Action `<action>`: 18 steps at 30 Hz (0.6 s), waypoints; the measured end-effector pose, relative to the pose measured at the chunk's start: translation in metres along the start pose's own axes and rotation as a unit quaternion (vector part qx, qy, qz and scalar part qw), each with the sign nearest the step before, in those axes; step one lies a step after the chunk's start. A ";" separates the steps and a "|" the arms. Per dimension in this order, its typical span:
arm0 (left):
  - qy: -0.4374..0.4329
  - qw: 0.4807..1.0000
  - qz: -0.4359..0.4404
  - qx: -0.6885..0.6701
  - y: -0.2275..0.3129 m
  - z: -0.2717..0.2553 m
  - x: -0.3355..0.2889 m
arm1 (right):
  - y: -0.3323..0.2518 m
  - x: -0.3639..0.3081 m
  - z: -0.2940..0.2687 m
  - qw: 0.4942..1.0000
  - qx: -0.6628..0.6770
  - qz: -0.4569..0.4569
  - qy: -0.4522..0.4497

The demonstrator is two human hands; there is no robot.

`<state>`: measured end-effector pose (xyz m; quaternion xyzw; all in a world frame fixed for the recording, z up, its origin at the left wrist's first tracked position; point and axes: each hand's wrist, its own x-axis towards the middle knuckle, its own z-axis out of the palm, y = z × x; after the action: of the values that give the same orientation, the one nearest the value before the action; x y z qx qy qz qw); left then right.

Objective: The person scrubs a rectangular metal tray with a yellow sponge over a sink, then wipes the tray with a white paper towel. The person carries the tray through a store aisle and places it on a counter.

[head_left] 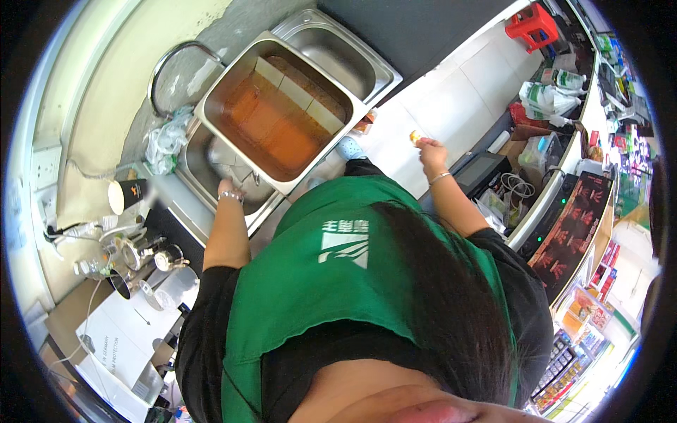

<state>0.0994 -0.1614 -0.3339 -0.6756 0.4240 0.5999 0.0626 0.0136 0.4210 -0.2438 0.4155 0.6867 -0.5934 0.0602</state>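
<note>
Yellowish small piece (pixel 415 135) pinched in my near-closed right hand (pixel 433 156), I'd grip firmly over the floor (pixel 469 88); my left hand's (pixel 229 191) opening and hold, by the sink (pixel 203 156), I can't tell.

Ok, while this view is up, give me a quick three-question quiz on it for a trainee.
1. Which hand holds the small yellow-orange item?
2. True or false: the curved faucet stands to the left of the steel pan.
3. The left hand is at: (a) the red stool; (b) the sink basin; (c) the wall socket.

Key: 1. The right hand. 2. True. 3. b.
</note>
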 end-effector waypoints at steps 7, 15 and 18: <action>-0.045 0.991 0.123 -0.036 -0.045 -0.027 -0.074 | 0.099 0.066 0.050 0.974 0.029 0.207 -0.085; -0.069 0.984 0.115 0.118 -0.034 -0.098 -0.206 | 0.182 0.119 0.142 0.947 0.011 0.316 -0.050; 0.015 0.983 0.083 0.163 -0.041 -0.084 -0.264 | 0.273 0.178 0.168 0.966 -0.040 0.257 -0.007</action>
<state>0.2108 -0.0541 -0.1006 -0.6274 0.5716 0.5160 0.1154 0.0048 0.3509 -0.6040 0.5707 0.5800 -0.5329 0.2323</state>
